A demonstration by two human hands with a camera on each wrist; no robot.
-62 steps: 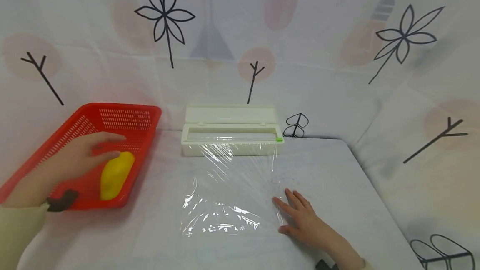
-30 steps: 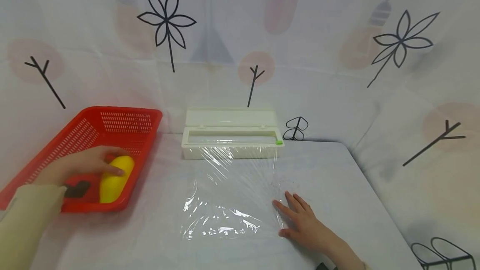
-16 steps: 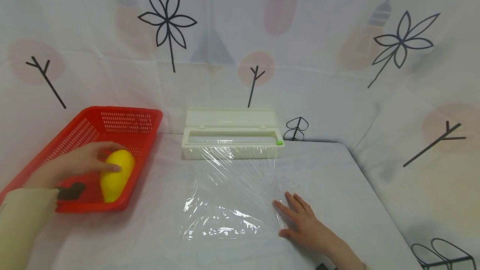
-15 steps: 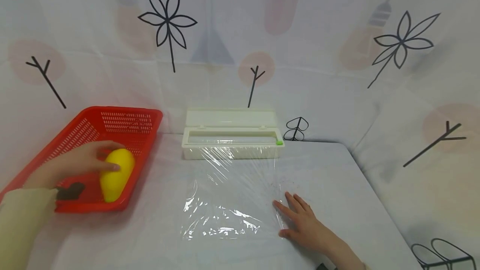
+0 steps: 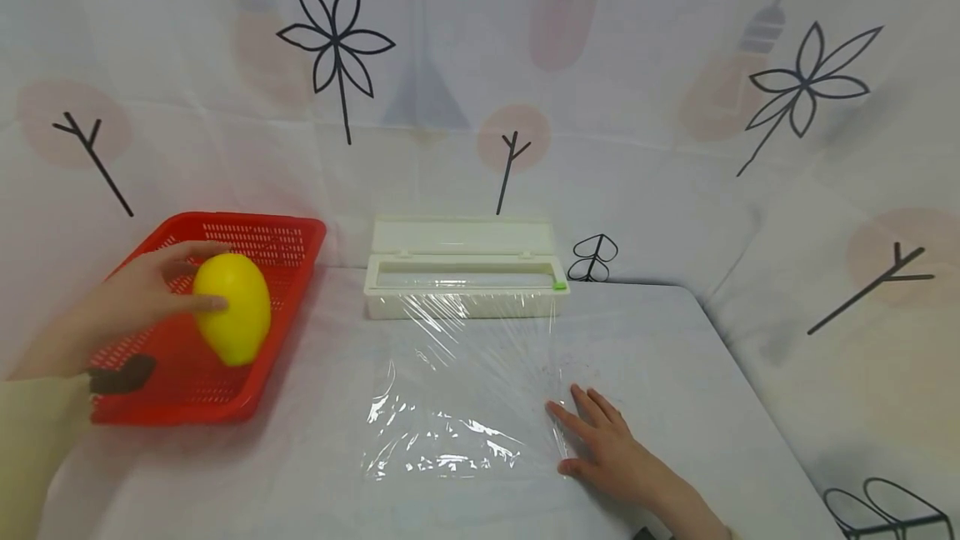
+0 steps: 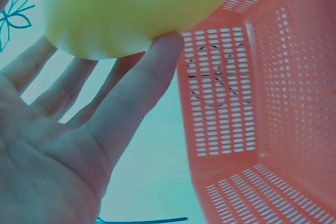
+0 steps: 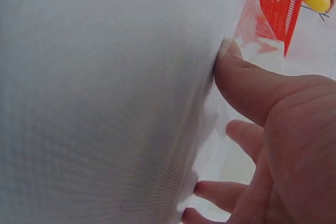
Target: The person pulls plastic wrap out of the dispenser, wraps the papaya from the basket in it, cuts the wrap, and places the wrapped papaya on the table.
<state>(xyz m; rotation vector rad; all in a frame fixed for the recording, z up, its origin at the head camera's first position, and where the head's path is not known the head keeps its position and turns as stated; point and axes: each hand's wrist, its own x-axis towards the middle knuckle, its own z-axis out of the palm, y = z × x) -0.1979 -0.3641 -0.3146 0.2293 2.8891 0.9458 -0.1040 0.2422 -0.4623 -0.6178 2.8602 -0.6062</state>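
My left hand grips a smooth yellow mango between thumb and fingers, holding it up over the red basket. In the left wrist view the thumb and fingers press against the underside of the mango, whose top is cut off by the frame. Clear cling film lies spread on the table, drawn out from a white dispenser box. My right hand rests with fingers spread on the film's right edge; the right wrist view shows its fingertips against the surface.
The dispenser's lid stands raised at the back, and a small green piece sits at its right end. A patterned cloth hangs behind and on the right. White cloth covers the table.
My left hand reached into the basket, took hold of the mango and raised it off the basket's floor. My right hand has stayed on the film.
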